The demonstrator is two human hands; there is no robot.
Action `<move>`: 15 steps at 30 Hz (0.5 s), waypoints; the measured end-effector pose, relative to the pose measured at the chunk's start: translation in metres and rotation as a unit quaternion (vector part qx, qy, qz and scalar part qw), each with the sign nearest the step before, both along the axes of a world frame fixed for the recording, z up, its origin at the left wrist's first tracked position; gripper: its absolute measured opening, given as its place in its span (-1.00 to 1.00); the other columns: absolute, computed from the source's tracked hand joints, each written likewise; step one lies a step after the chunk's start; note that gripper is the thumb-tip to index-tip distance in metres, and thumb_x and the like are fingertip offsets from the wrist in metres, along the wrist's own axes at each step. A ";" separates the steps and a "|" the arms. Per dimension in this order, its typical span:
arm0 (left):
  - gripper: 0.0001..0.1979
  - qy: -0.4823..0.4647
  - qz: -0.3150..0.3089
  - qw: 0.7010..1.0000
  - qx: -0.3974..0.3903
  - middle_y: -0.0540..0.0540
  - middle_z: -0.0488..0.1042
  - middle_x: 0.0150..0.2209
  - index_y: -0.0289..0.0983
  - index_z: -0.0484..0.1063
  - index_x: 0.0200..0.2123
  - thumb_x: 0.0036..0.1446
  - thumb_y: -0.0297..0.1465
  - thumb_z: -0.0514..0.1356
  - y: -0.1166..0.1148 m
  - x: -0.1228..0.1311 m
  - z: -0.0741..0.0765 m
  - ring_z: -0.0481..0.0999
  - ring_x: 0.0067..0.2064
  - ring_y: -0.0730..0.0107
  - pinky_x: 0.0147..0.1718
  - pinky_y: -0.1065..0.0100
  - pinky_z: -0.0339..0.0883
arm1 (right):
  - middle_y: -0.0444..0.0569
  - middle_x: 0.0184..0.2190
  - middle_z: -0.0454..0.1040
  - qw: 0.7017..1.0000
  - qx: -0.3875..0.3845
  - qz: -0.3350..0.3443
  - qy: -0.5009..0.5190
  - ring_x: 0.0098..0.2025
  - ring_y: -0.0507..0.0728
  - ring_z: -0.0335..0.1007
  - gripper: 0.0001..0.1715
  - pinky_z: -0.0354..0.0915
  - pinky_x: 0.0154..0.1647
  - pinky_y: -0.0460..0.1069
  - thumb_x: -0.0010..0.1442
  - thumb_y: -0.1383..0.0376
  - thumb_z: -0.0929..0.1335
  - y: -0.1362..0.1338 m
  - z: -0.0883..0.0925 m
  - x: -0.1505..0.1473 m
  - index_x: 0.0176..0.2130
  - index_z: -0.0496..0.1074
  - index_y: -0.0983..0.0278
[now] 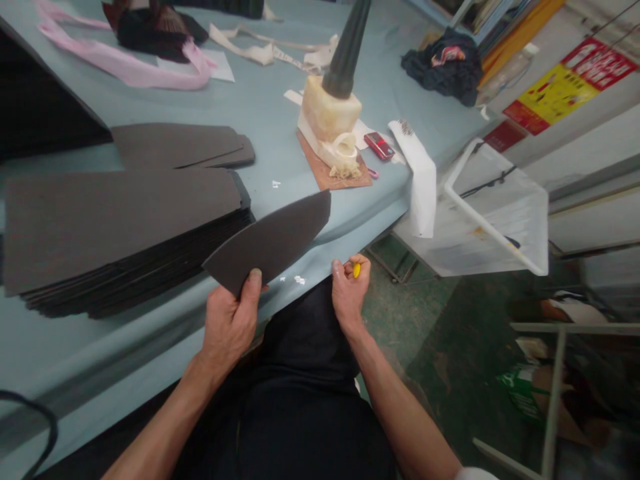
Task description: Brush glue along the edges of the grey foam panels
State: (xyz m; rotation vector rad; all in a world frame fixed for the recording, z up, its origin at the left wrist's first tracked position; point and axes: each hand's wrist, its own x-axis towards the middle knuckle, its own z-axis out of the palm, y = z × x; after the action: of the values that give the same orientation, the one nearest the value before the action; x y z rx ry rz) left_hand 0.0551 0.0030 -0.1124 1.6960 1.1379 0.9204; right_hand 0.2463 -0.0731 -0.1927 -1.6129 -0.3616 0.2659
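Observation:
My left hand (233, 319) pinches the lower end of a flat, dark grey panel (274, 238) with a curved edge, thumb on top. The panel is tilted above the front edge of the table. To the right, my right hand (349, 285) is closed around a small yellow object (357, 270); only a rounded bit of it shows, so its kind is unclear. A thick stack of similar dark panels (120, 200) lies left of the held panel. Behind that stack are a few more dark pieces (185, 143).
On the table (270, 140) stands a yellowed, glue-crusted container (330, 110) with a black cone (347, 53), on a brown board. Nearby are a small red device (379, 146) and a white paper strip (419, 180). A translucent plastic bin (495, 220) sits at the right.

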 end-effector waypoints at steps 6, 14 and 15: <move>-0.59 -0.002 -0.006 1.000 -0.016 -0.11 0.71 -0.33 -0.19 0.59 -0.29 0.33 0.00 0.17 -0.010 0.001 0.004 0.71 -0.26 0.10 -0.22 0.27 0.61 | -0.28 -0.36 0.15 0.999 0.010 -0.029 -0.033 -0.39 0.01 0.17 -0.61 0.26 -0.33 -0.06 0.26 0.09 0.44 -0.013 0.020 -0.001 -0.10 0.19 0.10; -0.59 0.019 0.006 1.000 0.015 -0.08 0.68 -0.33 -0.20 0.62 -0.33 0.37 -0.05 0.17 -0.020 0.002 0.035 0.66 -0.24 0.15 -0.23 0.26 0.51 | -0.20 -0.24 0.32 0.998 0.021 -0.026 -0.061 -0.27 0.02 0.37 -0.55 0.41 -0.24 -0.07 0.32 -0.07 0.43 -0.029 0.048 -0.002 -0.05 0.20 0.08; -0.61 0.013 0.018 0.999 0.024 -0.05 0.64 -0.37 -0.19 0.60 -0.35 0.37 -0.06 0.18 -0.021 0.002 0.037 0.63 -0.27 0.17 -0.25 0.26 0.49 | -0.21 -0.24 0.34 0.998 0.032 -0.028 -0.053 -0.27 0.01 0.38 -0.54 0.43 -0.24 -0.08 0.31 -0.06 0.44 -0.028 0.052 -0.004 -0.04 0.20 0.08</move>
State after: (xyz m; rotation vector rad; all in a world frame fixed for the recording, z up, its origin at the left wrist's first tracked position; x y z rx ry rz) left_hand 0.0570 -0.0176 -0.0752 1.7359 1.1748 0.9569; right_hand 0.2426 -0.1015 -0.1410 -1.5750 -0.4008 0.1246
